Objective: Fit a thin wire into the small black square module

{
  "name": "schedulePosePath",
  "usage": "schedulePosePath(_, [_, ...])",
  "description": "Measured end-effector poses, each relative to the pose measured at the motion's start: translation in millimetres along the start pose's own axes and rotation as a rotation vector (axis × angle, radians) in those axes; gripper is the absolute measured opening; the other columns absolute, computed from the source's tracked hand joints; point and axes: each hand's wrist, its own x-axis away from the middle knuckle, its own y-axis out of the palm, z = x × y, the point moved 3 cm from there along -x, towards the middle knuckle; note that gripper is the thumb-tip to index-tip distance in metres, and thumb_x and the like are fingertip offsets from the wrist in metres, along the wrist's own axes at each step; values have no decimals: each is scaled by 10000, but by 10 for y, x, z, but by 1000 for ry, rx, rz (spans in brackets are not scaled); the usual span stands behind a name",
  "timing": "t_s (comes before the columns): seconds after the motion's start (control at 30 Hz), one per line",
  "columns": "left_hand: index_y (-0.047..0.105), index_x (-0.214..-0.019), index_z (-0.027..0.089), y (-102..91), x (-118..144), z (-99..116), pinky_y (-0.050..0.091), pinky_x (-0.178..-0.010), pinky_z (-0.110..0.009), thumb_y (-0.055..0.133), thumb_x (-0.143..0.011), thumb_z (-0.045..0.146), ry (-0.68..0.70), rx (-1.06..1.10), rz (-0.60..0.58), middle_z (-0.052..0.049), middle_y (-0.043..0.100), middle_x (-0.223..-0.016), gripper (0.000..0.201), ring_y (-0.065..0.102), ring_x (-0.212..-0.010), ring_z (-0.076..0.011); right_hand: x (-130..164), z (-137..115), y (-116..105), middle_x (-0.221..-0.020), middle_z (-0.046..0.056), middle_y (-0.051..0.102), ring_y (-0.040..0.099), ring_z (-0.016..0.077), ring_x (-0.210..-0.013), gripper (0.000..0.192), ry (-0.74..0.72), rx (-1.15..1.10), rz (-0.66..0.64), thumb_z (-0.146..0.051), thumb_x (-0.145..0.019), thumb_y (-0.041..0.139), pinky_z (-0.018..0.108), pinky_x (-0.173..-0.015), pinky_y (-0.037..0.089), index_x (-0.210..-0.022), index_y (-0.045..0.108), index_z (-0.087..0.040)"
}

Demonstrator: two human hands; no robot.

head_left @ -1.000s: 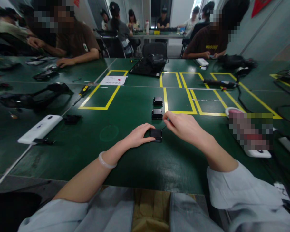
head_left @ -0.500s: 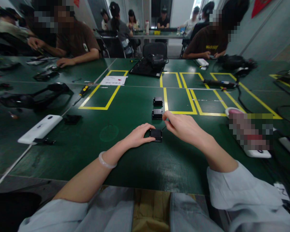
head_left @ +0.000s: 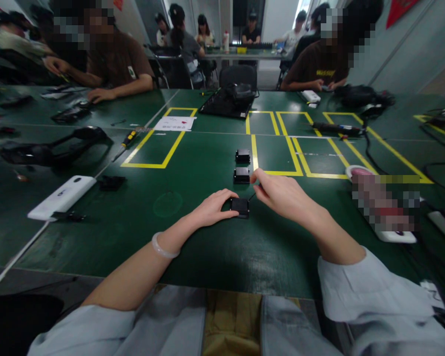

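A small black box-shaped part lies on the green table, and my left hand is closed on its left side with thumb and fingers. To the right, my right hand pinches a thin dark rod, whose lower tip meets the part's right edge. Most of the rod is hidden by my fingers, so its kind does not show. Just beyond, two similar black parts stand in a line: a nearer box-shaped part and a farther box-shaped part. My right fingertips are close beside the nearer one.
Yellow tape outlines mark the table ahead. A yellow-and-black screwdriver, a white device and a black clip-like piece lie left. At right is another white device. Two people sit across, near a black tray.
Hardly anything differs. Both hands keep their places at the black part, and the rod stays at its right edge.
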Motion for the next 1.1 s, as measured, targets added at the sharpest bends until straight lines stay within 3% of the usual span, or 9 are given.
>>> schedulePosePath(0.27, [565, -1162, 200, 8, 4, -10, 458, -895, -371, 605, -876, 453, -6, 18, -1, -84, 601, -1125, 384, 574, -1041, -255, -22, -17, -6, -760, 63, 692, 617, 186, -661, 327, 54, 124, -50, -383, -988, 314, 277, -541, 212, -985, 576, -187])
schedulePosePath(0.53, [563, -1163, 206, -4, -1, 1, 462, -887, -372, 604, -873, 459, -5, 24, 5, -81, 601, -1120, 387, 577, -1036, -256, -2, -8, -6, -858, 44, 706, 615, 162, -676, 258, 2, 10, 9, -254, -948, 352, 268, -550, 252, -1138, 513, -185])
schedulePosePath(0.8, [560, -1166, 201, 9, 1, -13, 460, -888, -367, 602, -878, 456, 1, 10, 1, -83, 598, -1130, 387, 572, -1047, -256, -22, -9, -1, -787, 68, 703, 637, 197, -686, 337, 60, 130, -34, -374, -989, 298, 281, -545, 224, -984, 579, -188])
schedulePosePath(1.0, [564, -1165, 204, 13, -3, -19, 459, -888, -370, 607, -873, 464, 0, 14, 4, -79, 605, -1101, 393, 576, -1026, -252, -13, -6, 14, -866, 54, 712, 628, 178, -685, 288, 23, 56, 4, -276, -964, 323, 271, -551, 248, -1170, 503, -184])
schedulePosePath(1.1, [564, -1164, 207, 15, -2, -18, 459, -894, -370, 602, -874, 467, 0, 16, 6, -79, 603, -1116, 391, 575, -1043, -255, 0, -14, 0, -885, 55, 708, 623, 171, -694, 273, 15, 9, 24, -246, -942, 344, 267, -563, 270, -1163, 489, -178])
